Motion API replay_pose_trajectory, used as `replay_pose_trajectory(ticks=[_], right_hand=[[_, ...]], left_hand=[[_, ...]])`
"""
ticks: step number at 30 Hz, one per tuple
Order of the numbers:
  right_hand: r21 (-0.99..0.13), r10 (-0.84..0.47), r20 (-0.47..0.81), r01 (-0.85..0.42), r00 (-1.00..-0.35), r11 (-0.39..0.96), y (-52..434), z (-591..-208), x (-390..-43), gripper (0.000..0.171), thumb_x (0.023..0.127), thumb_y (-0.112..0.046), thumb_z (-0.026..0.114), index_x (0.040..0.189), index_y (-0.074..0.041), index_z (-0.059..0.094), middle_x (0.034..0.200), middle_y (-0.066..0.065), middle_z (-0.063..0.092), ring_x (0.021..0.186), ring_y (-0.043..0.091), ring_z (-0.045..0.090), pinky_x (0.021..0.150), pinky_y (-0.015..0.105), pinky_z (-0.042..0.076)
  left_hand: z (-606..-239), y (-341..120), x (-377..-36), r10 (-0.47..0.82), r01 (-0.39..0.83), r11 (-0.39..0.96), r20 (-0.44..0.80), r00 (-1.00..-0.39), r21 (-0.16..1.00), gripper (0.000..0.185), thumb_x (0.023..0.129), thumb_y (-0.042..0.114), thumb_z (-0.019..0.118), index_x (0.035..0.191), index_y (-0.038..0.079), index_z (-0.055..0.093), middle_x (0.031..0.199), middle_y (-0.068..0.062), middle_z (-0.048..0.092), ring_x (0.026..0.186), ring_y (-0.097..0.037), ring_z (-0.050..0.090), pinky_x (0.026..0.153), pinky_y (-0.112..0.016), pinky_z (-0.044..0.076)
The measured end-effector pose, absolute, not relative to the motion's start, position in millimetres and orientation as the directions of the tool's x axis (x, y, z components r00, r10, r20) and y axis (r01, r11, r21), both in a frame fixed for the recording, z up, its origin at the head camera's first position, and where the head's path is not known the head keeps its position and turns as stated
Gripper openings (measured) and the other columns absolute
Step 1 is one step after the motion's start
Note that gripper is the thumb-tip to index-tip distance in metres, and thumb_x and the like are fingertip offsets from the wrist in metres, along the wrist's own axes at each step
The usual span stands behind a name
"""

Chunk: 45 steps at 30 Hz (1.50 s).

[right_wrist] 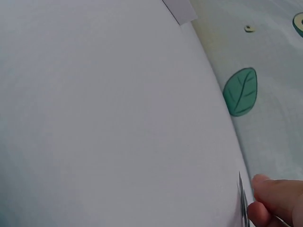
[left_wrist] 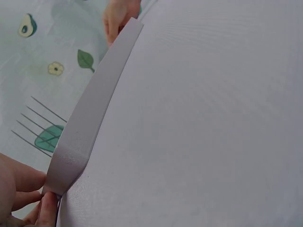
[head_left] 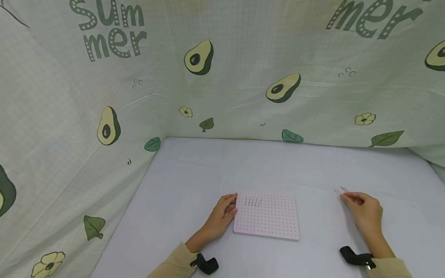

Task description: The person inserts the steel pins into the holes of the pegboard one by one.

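A pale pink pegboard (head_left: 275, 222) with rows of small holes lies on the table. Several thin metal pins (head_left: 253, 201) stand up from its upper left part, some leaning slightly. My left hand (head_left: 220, 216) holds the board's left edge; in the left wrist view the thumb and fingers (left_wrist: 46, 208) grip its corner. To the right of the board, my right hand (head_left: 364, 212) is down at the table with its fingertips at a few loose metal pins (head_left: 337, 192). In the right wrist view these pins (right_wrist: 243, 203) run close beside the fingertips; whether one is pinched is unclear.
A white cloth covers the table (head_left: 264, 262). Behind it and to the left hangs a curtain (head_left: 233, 101) printed with avocados, leaves and lettering. A black wrist camera mount (head_left: 206, 264) sits at the left cuff, another mount (head_left: 355, 257) at the right.
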State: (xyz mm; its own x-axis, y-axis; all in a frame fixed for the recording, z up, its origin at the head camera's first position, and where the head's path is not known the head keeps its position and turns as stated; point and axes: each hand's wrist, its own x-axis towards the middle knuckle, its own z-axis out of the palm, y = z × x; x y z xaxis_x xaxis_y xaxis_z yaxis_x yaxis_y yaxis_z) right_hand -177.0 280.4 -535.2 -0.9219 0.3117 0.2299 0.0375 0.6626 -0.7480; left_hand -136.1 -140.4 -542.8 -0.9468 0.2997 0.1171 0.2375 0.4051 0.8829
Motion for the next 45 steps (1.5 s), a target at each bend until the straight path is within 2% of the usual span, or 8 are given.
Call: replay_pose_trajectory(ticks=[7,20,28,39,45], right_hand=[[-0.727,0.302,0.224,0.047,-0.926,0.685,281.2,-539.2,-176.9,0.023,0.090,-0.012,0.074,0.099,0.009,0.073,0.075,0.011,0.062,0.064,0.013,0.042,0.049,0.023,0.032],[-0.714,0.289,0.290,-0.005,-0.912,0.700,280.3,-544.5,-179.4,0.016,0.087,-0.007,0.077,0.091,0.008,0.074,0.070,0.008,0.061,0.058,0.007,0.042,0.048,0.021,0.032],[-0.703,0.284,0.296,-0.007,-0.912,0.711,277.8,-544.6,-177.3,0.016,0.086,-0.005,0.077,0.087,0.010,0.074,0.071,0.011,0.061,0.058,0.007,0.041,0.049,0.022,0.031],[-0.705,0.255,0.279,-0.017,-0.926,0.709,277.7,-546.8,-177.9,0.019,0.090,-0.006,0.073,0.085,0.012,0.070,0.069,0.011,0.060,0.060,0.013,0.046,0.049,0.020,0.033],[-0.710,0.255,0.265,-0.010,-0.930,0.704,277.4,-545.7,-178.3,0.020,0.091,-0.007,0.071,0.086,0.012,0.069,0.069,0.011,0.058,0.059,0.012,0.045,0.048,0.020,0.033]], left_hand=[[-542.9,-139.8,-136.9,0.296,0.236,0.412,0.116,-0.948,0.880,0.051,0.104,0.007,0.049,0.152,-0.005,0.033,0.147,-0.017,0.037,0.132,-0.027,0.046,0.111,-0.028,0.040],[-542.4,-140.0,-136.8,0.303,0.235,0.410,0.112,-0.947,0.881,0.051,0.105,0.006,0.049,0.152,-0.004,0.032,0.148,-0.017,0.037,0.132,-0.026,0.046,0.112,-0.028,0.040],[-544.2,-141.0,-136.0,0.296,0.241,0.422,0.118,-0.948,0.874,0.051,0.104,0.007,0.049,0.152,-0.004,0.034,0.147,-0.017,0.038,0.131,-0.027,0.046,0.111,-0.029,0.041],[-542.7,-140.9,-135.1,0.297,0.237,0.413,0.116,-0.948,0.879,0.051,0.105,0.008,0.049,0.152,-0.004,0.033,0.148,-0.016,0.037,0.132,-0.026,0.046,0.112,-0.029,0.040],[-542.8,-140.6,-135.9,0.293,0.230,0.414,0.110,-0.950,0.881,0.051,0.105,0.009,0.049,0.152,-0.003,0.033,0.148,-0.015,0.037,0.132,-0.026,0.046,0.112,-0.030,0.041]])
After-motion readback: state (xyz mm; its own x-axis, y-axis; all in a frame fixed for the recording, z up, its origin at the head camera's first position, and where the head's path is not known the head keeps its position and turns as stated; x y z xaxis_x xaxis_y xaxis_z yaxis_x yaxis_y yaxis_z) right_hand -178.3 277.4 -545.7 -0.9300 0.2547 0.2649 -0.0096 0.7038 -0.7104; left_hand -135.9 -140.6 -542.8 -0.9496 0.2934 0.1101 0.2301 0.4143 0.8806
